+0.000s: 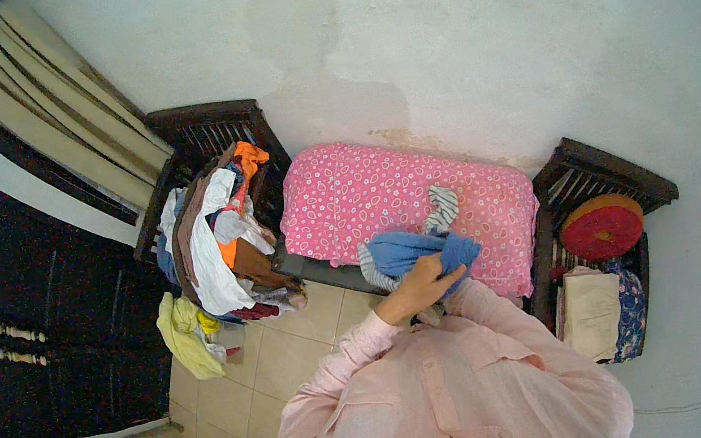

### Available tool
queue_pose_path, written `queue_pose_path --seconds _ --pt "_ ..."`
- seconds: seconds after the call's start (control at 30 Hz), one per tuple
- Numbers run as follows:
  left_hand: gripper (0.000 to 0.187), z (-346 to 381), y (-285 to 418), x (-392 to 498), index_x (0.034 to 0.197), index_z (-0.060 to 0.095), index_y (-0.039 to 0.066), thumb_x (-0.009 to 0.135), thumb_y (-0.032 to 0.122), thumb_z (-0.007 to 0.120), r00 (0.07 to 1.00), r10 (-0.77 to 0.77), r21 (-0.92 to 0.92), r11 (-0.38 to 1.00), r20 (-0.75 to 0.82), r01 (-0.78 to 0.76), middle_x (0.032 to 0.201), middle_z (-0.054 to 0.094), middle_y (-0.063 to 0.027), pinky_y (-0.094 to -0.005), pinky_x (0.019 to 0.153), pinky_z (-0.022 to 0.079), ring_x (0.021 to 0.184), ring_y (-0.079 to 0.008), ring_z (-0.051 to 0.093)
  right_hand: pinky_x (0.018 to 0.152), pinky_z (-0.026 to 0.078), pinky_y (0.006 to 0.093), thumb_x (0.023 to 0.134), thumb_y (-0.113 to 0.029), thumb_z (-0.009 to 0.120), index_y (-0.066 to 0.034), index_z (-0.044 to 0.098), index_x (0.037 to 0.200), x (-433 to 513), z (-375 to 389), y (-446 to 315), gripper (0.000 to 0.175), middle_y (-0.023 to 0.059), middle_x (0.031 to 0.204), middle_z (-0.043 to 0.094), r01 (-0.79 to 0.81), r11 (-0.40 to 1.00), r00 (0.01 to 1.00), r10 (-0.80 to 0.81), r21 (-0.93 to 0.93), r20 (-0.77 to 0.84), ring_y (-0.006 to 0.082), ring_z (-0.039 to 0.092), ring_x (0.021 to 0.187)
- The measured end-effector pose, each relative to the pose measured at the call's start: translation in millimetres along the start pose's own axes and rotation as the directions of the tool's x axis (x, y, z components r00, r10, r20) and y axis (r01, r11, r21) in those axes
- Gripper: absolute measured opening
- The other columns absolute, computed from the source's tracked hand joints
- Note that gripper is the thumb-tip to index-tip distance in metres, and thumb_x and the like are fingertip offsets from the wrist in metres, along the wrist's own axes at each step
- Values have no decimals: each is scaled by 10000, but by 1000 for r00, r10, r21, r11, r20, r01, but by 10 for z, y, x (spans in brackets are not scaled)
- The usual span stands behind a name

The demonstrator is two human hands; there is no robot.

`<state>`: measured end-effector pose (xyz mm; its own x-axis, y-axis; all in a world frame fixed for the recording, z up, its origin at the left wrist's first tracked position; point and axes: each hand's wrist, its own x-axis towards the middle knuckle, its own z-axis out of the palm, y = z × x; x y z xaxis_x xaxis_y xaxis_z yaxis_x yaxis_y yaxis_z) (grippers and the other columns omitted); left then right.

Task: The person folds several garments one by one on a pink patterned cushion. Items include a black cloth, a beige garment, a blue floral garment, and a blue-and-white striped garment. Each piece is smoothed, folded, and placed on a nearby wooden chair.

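A blue garment with grey-and-white striped sleeves [399, 251] is held up in front of my chest, over the near edge of a pink patterned cushion [380, 191]. My left hand [421, 290] reaches in from the left of the picture, its fingers closed on the blue cloth. One striped sleeve [443, 205] lies up across the pink cover, and another striped part hangs at the left. The other arm's sleeve [475, 299] ends behind the bunched blue cloth, which hides that hand.
Piled clothes [211, 240] cover a dark wooden chair at the left, with a yellow garment [188, 338] hanging low. At the right, a dark wooden chair holds a round red cushion [602, 227] and folded cream cloth [589, 312]. A wall stands behind the pink cushion.
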<state>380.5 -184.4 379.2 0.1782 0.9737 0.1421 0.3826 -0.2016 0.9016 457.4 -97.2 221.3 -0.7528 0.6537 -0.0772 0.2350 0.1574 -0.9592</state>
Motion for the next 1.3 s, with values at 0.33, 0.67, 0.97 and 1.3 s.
queue_pose_path --seconds 0.33,0.67,0.97,1.3 --pt "298 -57 262 -85 1002 551 21 873 287 512 897 -442 -945 288 12 154 910 592 -25 -222 654 452 784 -97 559 806 439 319 807 -168 539 -30 545 1062 -330 -33 149 290 70 1008 588 -100 991 994 97 -94 -40 199 568 870" --pt "265 39 -378 -138 985 559 22 828 235 583 806 -563 -885 264 180 383 897 596 -15 -244 704 454 793 -95 560 804 442 313 808 -179 544 -29 546 1068 -303 -6 10 300 74 1004 589 -76 994 995 81 -80 65 195 570 868" --pt "265 -726 -958 -298 983 561 28 823 239 574 743 -640 -851 488 -198 193 919 587 -37 -288 773 439 842 -139 548 803 444 308 809 -189 549 -28 548 1074 252 161 -23 309 78 999 591 -73 997 982 66 33 174 190 571 866" --pt "270 -1799 -2225 -1873 953 571 30 813 260 590 466 -841 -960 222 -277 -170 931 602 -76 -344 773 459 844 -196 573 759 458 269 792 -172 575 -38 566 1043 197 -1765 11 285 72 945 611 -280 465 928 356 840 112 169 580 806"
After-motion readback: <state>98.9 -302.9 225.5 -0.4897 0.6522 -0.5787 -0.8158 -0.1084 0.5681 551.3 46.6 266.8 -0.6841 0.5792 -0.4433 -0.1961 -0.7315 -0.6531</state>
